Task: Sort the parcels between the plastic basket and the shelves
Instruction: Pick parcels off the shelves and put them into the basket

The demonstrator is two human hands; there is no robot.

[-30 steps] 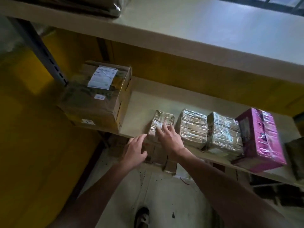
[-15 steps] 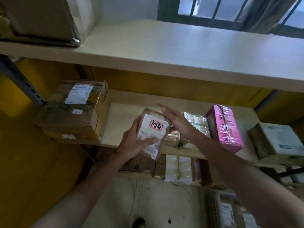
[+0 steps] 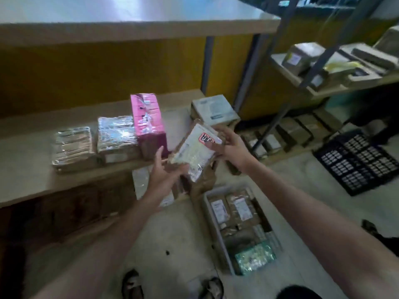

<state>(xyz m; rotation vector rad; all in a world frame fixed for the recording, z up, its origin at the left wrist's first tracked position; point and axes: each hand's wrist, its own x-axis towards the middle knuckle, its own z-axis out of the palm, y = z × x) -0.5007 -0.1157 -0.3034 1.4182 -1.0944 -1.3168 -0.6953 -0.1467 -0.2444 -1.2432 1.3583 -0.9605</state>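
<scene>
I hold a small brown parcel (image 3: 195, 151) with a white label and a red sticker in front of the shelf edge. My left hand (image 3: 166, 169) supports its lower left corner. My right hand (image 3: 228, 145) grips its upper right side. The parcel is tilted, label toward me. Below it on the floor stands the plastic basket (image 3: 212, 225), holding several wrapped parcels. On the middle shelf (image 3: 32, 184) sit two tape-wrapped parcels (image 3: 116, 134) and a pink box (image 3: 148, 123).
A grey-labelled box (image 3: 212, 108) rests at the shelf's right end. A second rack (image 3: 323, 87) on the right carries several parcels, with more on its bottom level. A black crate (image 3: 356, 160) lies on the floor at the right. My feet (image 3: 172, 285) show at the bottom.
I lifted the small parcel off the shelf and carried it to the right, now over the basket. My view swung right and down, revealing the basket, crate and second rack.
</scene>
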